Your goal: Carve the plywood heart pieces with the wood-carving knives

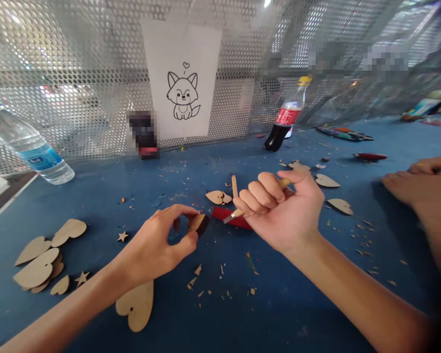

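My left hand [160, 242] pinches a small dark-edged wooden piece [198, 223] between thumb and fingertips, just above the blue table [279, 304]. My right hand [279, 206] is closed in a fist round a wooden-handled carving tool [238, 212]; its metal tip points left toward the piece. Under the tip lies a red object [231, 217]. A wooden stick [234, 186] and a small wooden heart [217, 197] lie just beyond.
Wooden hearts [40, 260] and stars [122, 237] lie at left, a larger heart [137, 304] under my left forearm, more hearts [327, 181] at right. A water bottle [29, 144], a cola bottle [284, 122], a fox drawing [183, 83] on perforated mesh. Another person's hand [415, 189] at right. Wood chips scattered.
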Demonstrator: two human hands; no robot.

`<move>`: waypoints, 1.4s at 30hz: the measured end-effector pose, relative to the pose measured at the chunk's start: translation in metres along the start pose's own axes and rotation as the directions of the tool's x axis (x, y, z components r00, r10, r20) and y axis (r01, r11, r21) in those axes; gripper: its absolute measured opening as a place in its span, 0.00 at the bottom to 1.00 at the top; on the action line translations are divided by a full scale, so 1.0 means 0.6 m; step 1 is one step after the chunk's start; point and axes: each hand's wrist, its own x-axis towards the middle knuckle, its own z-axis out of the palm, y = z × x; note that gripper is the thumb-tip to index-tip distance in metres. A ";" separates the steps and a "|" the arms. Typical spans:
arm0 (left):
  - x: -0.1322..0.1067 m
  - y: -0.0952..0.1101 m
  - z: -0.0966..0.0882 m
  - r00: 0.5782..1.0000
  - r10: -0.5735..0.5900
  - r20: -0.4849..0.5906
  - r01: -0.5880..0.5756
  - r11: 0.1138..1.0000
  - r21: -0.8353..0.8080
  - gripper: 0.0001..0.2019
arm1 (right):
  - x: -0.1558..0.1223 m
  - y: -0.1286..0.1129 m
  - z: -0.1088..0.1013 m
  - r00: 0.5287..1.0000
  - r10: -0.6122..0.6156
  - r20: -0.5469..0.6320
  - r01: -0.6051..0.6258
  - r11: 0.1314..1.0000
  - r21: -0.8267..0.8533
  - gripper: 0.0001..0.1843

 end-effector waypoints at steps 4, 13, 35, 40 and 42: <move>0.001 0.008 -0.011 0.988 -0.027 0.149 0.078 0.934 -0.349 0.16 | 0.000 -0.001 -0.004 0.999 -0.002 0.032 0.004 0.998 -0.070 0.25; -0.006 -0.005 0.006 0.998 0.044 0.042 -0.045 0.999 0.021 0.18 | -0.005 -0.003 0.006 0.998 0.050 0.041 -0.049 0.998 -0.028 0.24; -0.015 -0.003 0.045 0.986 0.142 0.082 -0.151 0.981 0.121 0.17 | -0.027 0.009 0.026 0.959 -0.019 0.284 0.101 0.956 -0.277 0.32; -0.017 -0.004 0.044 0.987 0.133 0.085 -0.144 0.979 0.143 0.17 | -0.031 0.006 0.033 0.965 0.014 0.263 0.071 0.948 -0.312 0.34; -0.017 -0.005 0.044 0.987 0.137 0.084 -0.148 0.979 0.140 0.17 | -0.032 0.005 0.035 0.968 0.025 0.248 0.060 0.942 -0.331 0.35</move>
